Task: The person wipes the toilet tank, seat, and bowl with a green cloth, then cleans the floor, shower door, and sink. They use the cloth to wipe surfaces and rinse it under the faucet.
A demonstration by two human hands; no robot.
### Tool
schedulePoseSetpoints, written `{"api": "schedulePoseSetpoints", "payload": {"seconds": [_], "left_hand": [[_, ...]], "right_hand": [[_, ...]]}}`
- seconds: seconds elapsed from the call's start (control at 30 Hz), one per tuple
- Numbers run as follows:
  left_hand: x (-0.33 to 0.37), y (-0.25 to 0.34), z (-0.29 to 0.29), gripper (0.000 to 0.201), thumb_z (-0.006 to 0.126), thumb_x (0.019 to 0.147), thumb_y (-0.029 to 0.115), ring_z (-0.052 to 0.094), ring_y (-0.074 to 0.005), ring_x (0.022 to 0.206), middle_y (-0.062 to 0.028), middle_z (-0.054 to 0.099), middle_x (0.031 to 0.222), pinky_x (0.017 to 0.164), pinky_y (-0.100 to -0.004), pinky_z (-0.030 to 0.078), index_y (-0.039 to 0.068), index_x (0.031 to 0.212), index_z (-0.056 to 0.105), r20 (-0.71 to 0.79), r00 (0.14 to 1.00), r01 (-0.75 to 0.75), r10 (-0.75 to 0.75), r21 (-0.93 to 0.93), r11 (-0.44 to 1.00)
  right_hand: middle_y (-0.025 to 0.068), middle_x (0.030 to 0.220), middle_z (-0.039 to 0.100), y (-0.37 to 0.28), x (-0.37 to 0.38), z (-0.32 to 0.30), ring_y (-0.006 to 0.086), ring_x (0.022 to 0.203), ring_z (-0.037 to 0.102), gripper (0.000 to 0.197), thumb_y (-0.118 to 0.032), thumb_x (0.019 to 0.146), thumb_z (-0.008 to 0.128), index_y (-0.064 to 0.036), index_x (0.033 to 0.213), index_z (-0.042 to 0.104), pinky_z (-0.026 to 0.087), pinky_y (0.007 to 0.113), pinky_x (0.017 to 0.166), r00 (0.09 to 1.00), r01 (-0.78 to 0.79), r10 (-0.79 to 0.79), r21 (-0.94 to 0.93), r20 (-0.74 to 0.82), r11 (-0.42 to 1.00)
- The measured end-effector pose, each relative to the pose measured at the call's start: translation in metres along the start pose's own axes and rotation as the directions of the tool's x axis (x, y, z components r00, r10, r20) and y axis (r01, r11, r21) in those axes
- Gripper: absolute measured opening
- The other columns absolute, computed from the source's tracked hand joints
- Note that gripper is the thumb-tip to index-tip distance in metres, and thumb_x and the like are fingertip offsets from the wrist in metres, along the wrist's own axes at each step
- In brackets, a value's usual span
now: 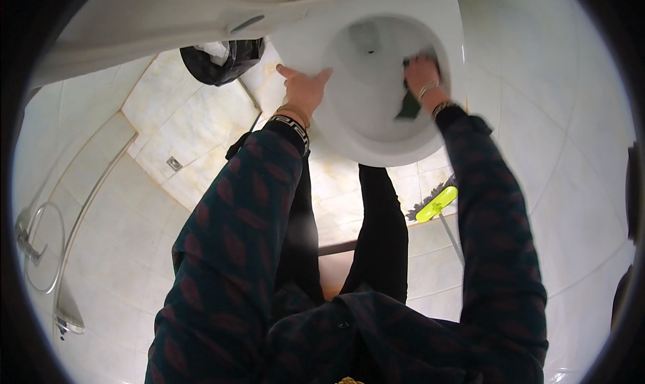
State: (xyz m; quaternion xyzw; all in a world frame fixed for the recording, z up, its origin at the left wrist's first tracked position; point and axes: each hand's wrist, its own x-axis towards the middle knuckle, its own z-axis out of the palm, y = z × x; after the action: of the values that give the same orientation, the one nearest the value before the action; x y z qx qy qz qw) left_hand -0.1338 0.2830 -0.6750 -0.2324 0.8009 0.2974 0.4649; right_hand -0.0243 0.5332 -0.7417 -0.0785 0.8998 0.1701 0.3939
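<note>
I am leaning over a white basin [384,155], my right hand [422,76] sitting inside its right edge, the grip wrapping a dark green cloth [408,108]; blur is hiding exactly how my fingers are lying. The cloth is lying under and around that grip, one end sticking out toward the basin's near edge, a dark bit showing by my knuckles, all of it apart from the drain hole [370,51] toward the far edge. I am probably bunching it so that it is following the curved right wall, though I cannot tell how firmly it is pressing. My left hand [305,94] is holding nothing, thumb and forefinger standing apart at the basin's left edge, perhaps for balance; whether it is touching the rim, I cannot tell.
</note>
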Motion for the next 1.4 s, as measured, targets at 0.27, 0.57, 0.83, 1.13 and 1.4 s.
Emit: {"api": "schedulePoseSetpoints", "payload": {"seconds": [0.27,0.57,0.83,1.13,1.4], "left_hand": [[0.0,0.001,0.002,0.123,0.076,0.073,0.041,0.05,-0.043,0.116,-0.0377,0.039,0.13,0.098,-0.0387,0.044,-0.011,0.139,-0.014,-0.015,1.0,-0.009,0.008,-0.034,0.999],[0.008,-0.01,0.001,0.123,0.075,0.074,0.045,0.048,-0.0425,0.119,-0.0376,0.041,0.13,0.1,-0.0381,0.042,-0.011,0.139,-0.013,-0.003,0.997,-0.078,0.078,-0.044,0.996],[-0.009,0.002,-0.005,0.122,0.075,0.073,0.046,0.055,-0.039,0.112,-0.0304,0.053,0.121,0.093,-0.0373,0.047,-0.012,0.138,-0.01,-0.032,0.991,-0.13,0.129,-0.027,0.991],[-0.033,0.017,-0.013,0.116,0.077,0.072,0.043,0.064,-0.0343,0.093,-0.0278,0.057,0.115,0.057,-0.0397,0.057,-0.008,0.135,-0.005,-0.028,0.993,-0.114,0.113,-0.049,0.992],[-0.041,0.025,-0.014,0.119,0.077,0.072,0.045,0.065,-0.0351,0.088,-0.0257,0.055,0.116,0.05,-0.0392,0.057,-0.007,0.135,-0.008,-0.018,0.999,-0.038,0.037,-0.054,0.998]], "right_hand": [[0.0127,0.122,0.055,-0.054,-0.059,0.015,0.0327,0.114,0.055,0.026,-0.016,0.09,0.053,-0.0078,0.11,0.067,0.05,0.043,0.091,0.93,-0.017,-0.097,0.305,0.355,0.952],[0.0183,0.106,0.059,-0.037,0.022,0.027,0.039,0.095,0.059,0.039,-0.009,0.082,0.055,-0.008,0.121,0.056,0.051,0.043,0.081,0.754,-0.227,0.633,0.833,-0.178,0.505],[0.0278,0.12,0.049,-0.121,-0.025,-0.018,0.0359,0.108,0.057,0.044,-0.016,0.085,0.055,0.0094,0.12,0.05,0.051,0.039,0.088,0.933,-0.342,0.109,0.753,0.343,0.562],[0.0167,0.09,0.067,-0.101,0.022,-0.106,0.0214,0.081,0.066,0.033,-0.009,0.085,0.048,0.0011,0.114,0.06,0.052,0.033,0.07,0.984,0.071,0.171,0.761,0.053,-0.645],[0.0209,0.122,0.057,-0.093,-0.091,-0.028,0.0334,0.115,0.054,0.041,-0.012,0.081,0.049,-0.0095,0.12,0.062,0.042,0.041,0.099,0.939,0.034,-0.331,0.937,0.089,0.348]]}}
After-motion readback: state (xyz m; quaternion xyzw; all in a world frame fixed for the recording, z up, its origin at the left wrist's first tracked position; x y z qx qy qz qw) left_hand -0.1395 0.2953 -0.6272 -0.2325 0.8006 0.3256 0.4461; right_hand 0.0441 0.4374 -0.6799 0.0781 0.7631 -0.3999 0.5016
